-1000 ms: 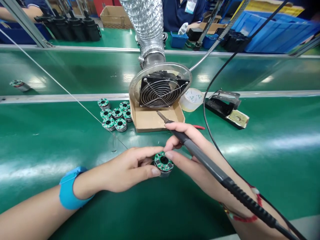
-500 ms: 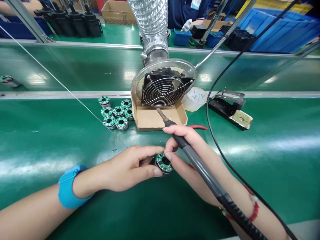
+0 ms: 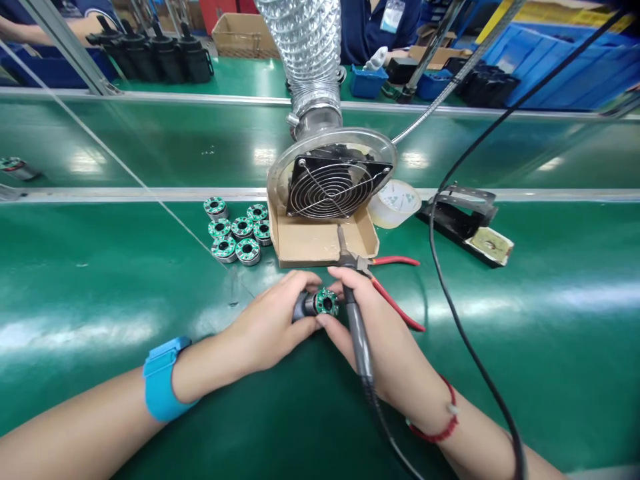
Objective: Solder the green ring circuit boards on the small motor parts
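The left hand (image 3: 267, 328) is found closed, its fingers (image 3: 306, 281) curled around a dark cylindrical motor (image 3: 303, 307), which is held over the bench (image 3: 150, 280) just before a cardboard tray (image 3: 310, 243). A round green circuit board (image 3: 327, 302) is carried at the motor's end. The right hand (image 3: 387, 343) is closed on a soldering iron (image 3: 354, 323), with its thumb (image 3: 324, 321) against the board's edge.

The left hand (image 3: 265, 327) hides most of the dark cylindrical body (image 3: 301, 307) behind the circuit board (image 3: 327, 303), whose components are too small to identify. The tip of the soldering iron (image 3: 356, 333) cannot be distinguished from the head of the red-handled pliers (image 3: 395, 303). The far co-worker (image 3: 380, 27) is cut off by the top edge.
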Demonstrator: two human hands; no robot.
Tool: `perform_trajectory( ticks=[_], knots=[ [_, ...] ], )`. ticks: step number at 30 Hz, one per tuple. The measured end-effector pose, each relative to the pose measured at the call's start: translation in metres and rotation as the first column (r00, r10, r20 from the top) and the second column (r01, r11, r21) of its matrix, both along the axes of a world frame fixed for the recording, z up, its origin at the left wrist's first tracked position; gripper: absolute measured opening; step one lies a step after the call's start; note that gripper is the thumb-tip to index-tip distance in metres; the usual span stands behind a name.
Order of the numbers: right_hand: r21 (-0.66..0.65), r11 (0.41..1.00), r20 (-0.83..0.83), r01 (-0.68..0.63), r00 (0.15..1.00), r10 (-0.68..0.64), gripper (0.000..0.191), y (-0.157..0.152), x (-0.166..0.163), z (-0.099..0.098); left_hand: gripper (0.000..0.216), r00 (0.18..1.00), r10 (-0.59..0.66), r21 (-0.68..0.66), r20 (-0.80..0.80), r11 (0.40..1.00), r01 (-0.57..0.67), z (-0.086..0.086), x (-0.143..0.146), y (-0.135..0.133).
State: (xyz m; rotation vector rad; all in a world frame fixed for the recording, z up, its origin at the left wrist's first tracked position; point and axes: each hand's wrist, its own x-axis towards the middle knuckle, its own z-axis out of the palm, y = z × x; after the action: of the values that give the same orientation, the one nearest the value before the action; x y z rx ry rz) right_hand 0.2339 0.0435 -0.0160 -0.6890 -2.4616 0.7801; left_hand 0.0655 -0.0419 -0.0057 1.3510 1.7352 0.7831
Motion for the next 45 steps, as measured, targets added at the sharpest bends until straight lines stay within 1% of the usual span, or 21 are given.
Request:
perform_trajectory(
  ticks=[2,3,5,7,9,11,13,15,17,19,22,26,29,31,34,37,40,43,45],
  knots=[
    [0.094,0.994,0.026,-0.059,0.998,0.057,0.046,0.002,-0.005,-0.002,0.039,0.993,0.114,-0.039,0.024,0.993,-0.113,-0.006,-0.002,-0.002],
    [0.118,0.989,0.038,-0.092,0.995,0.088,0.046,0.003,-0.007,-0.002,0.036,0.984,0.170,-0.032,0.049,0.985,-0.168,-0.009,-0.004,-0.003],
    [0.119,0.983,0.035,-0.139,0.990,0.136,0.046,0.005,-0.007,0.000,0.024,0.962,0.245,0.012,0.121,0.969,-0.248,-0.014,-0.009,-0.006],
    [0.083,0.985,-0.018,-0.149,0.988,0.151,0.046,0.006,-0.004,0.002,0.017,0.948,0.258,0.050,0.188,0.961,-0.271,-0.017,-0.011,-0.008],
    [0.025,0.995,-0.104,-0.100,0.989,0.102,0.045,0.005,0.003,0.006,0.016,0.949,0.224,0.070,0.221,0.967,-0.244,-0.016,-0.011,-0.009],
    [-0.049,0.999,-0.193,0.005,0.981,-0.014,0.042,0.002,0.013,0.008,0.018,0.965,0.167,0.109,0.203,0.975,-0.192,-0.013,-0.009,-0.010],
    [-0.141,0.983,-0.265,0.119,0.952,-0.153,0.033,-0.003,0.025,0.009,0.022,0.984,0.118,0.152,0.134,0.979,-0.138,-0.010,-0.007,-0.011],
    [-0.256,0.949,-0.311,0.183,0.914,-0.260,0.023,-0.010,0.034,0.008,0.026,0.995,0.091,0.178,0.044,0.979,-0.097,-0.007,-0.006,-0.011],
    [-0.370,0.911,-0.342,0.180,0.886,-0.314,0.015,-0.016,0.039,0.008,0.028,0.996,0.084,0.193,-0.023,0.978,-0.078,-0.005,-0.006,-0.011],
    [-0.450,0.881,-0.370,0.148,0.867,-0.335,0.007,-0.020,0.041,0.007,0.028,0.994,0.090,0.210,-0.054,0.975,-0.076,-0.005,-0.007,-0.011],
    [-0.505,0.854,-0.390,0.124,0.850,-0.355,0.007,-0.023,0.040,0.007,0.029,0.992,0.099,0.247,-0.080,0.966,-0.077,-0.004,-0.008,-0.011],
    [-0.548,0.828,-0.370,0.119,0.853,-0.368,0.008,-0.022,0.039,0.006,0.030,0.991,0.092,0.257,-0.094,0.964,-0.065,-0.004,-0.008,-0.011],
    [-0.558,0.822,-0.359,0.116,0.859,-0.365,0.006,-0.021,0.039,0.004,0.029,0.989,0.095,0.261,-0.109,0.963,-0.064,-0.004,-0.007,-0.010],
    [-0.540,0.833,-0.355,0.116,0.866,-0.351,0.005,-0.021,0.039,0.004,0.029,0.989,0.094,0.262,-0.117,0.963,-0.060,-0.004,-0.007,-0.009],
    [-0.476,0.870,-0.345,0.131,0.882,-0.321,0.004,-0.022,0.042,0.004,0.028,0.988,0.084,0.258,-0.127,0.965,-0.049,-0.005,-0.005,-0.008],
    [-0.387,0.909,-0.315,0.153,0.905,-0.286,0.008,-0.023,0.046,0.003,0.024,0.987,0.080,0.259,-0.140,0.965,-0.041,-0.006,-0.003,-0.007],
    [-0.318,0.934,-0.294,0.163,0.920,-0.261,0.010,-0.023,0.048,0.002,0.022,0.985,0.076,0.266,-0.153,0.963,-0.033,-0.006,-0.002,-0.006],
    [-0.311,0.937,-0.302,0.158,0.919,-0.255,0.009,-0.022,0.047,0.001,0.023,0.983,0.068,0.291,-0.171,0.957,-0.015,-0.006,-0.002,-0.006],
    [-0.331,0.931,-0.310,0.152,0.915,-0.260,0.009,-0.021,0.047,0.002,0.023,0.980,0.063,0.306,-0.189,0.952,-0.002,-0.006,-0.003,-0.006]
  ],
)
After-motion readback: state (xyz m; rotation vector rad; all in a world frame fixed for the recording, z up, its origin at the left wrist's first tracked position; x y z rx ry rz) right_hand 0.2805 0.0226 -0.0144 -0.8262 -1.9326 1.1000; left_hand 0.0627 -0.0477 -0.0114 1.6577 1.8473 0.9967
